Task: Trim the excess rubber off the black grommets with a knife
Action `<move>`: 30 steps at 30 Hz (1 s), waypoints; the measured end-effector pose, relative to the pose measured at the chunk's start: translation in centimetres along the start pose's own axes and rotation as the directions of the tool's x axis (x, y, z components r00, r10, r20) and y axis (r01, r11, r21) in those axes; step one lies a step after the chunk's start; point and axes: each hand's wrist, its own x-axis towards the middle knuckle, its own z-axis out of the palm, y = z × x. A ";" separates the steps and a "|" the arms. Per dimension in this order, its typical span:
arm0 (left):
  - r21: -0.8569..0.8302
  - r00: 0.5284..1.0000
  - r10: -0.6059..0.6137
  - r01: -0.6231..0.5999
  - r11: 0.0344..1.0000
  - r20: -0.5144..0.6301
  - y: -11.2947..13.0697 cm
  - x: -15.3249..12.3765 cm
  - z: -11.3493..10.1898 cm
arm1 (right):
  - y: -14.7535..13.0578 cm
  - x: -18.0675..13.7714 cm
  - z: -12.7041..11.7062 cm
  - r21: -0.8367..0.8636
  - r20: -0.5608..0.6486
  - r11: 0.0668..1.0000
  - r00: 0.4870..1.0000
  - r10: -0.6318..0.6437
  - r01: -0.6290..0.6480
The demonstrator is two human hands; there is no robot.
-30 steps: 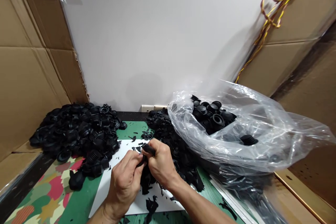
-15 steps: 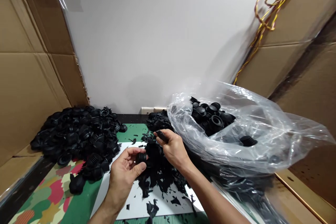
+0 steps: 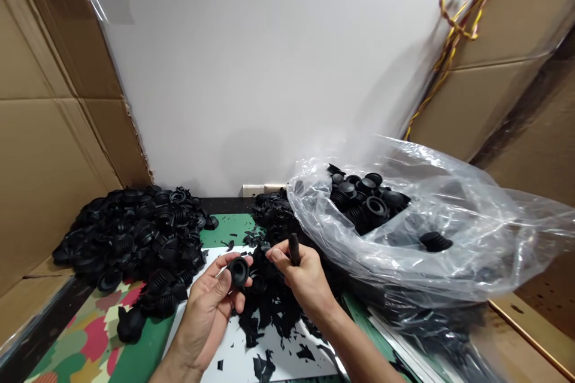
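My left hand holds a small black ribbed rubber part between thumb and fingers, its round opening turned toward me. My right hand is closed around a thin black tool whose end sticks up above the fist. Both hands hover over a white board strewn with black rubber trimmings. The two hands are a little apart, the part just left of the right fingertips.
A large heap of black rubber parts lies at the left on a green patterned mat. A clear plastic bag with more black parts sits at the right. Cardboard sheets line both sides; a white wall stands behind.
The hands came apart from working together on the part. The left hand turned the part so its opening faces me; the right hand drew back with the tool now pointing up.
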 end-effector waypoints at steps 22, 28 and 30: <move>-0.062 0.999 -0.030 0.029 0.998 -0.022 -0.1 0.0 0.3 | -0.9 -0.8 -0.4 0.080 -0.004 0.984 0.987 -0.161 0.161; -0.056 0.998 -0.056 0.055 0.997 -0.021 0.0 0.0 0.3 | -1.4 -0.9 -0.5 0.307 0.020 0.951 0.999 -0.036 0.028; -0.046 0.998 -0.062 0.062 0.997 -0.003 -0.1 0.0 0.2 | -1.7 -1.1 -0.3 0.394 0.077 0.917 0.996 0.032 -0.060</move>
